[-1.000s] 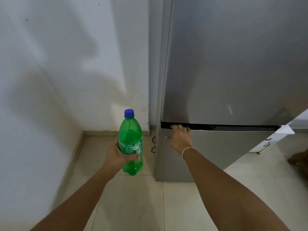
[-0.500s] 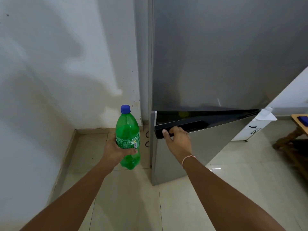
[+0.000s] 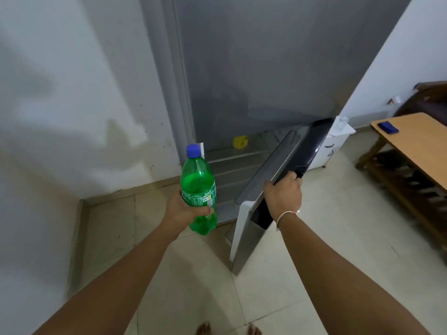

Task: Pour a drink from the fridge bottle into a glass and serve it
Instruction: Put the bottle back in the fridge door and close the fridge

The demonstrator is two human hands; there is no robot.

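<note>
My left hand (image 3: 181, 212) grips a green plastic bottle (image 3: 198, 187) with a blue cap around its lower half and holds it upright in front of the fridge. My right hand (image 3: 283, 193) curls over the top edge of the lower fridge door (image 3: 278, 170), which stands swung wide open to the right. Inside the lower compartment I see glass shelves (image 3: 232, 160) and a small yellow object (image 3: 240, 142) on the top one. The grey upper fridge door (image 3: 261, 64) is closed. No glass is in view.
A white wall (image 3: 72, 93) runs along the left, close to the fridge. At the right stands a wooden table (image 3: 416, 141) with a blue item (image 3: 388, 127) on it and a rack below. A small white cabinet (image 3: 333, 143) stands behind the open door. My bare feet (image 3: 227, 328) show on the tiled floor.
My right hand has pulled the lower fridge door from closed to wide open, exposing the shelves. The bottle stays upright in my left hand. My view has shifted right, bringing the table into sight.
</note>
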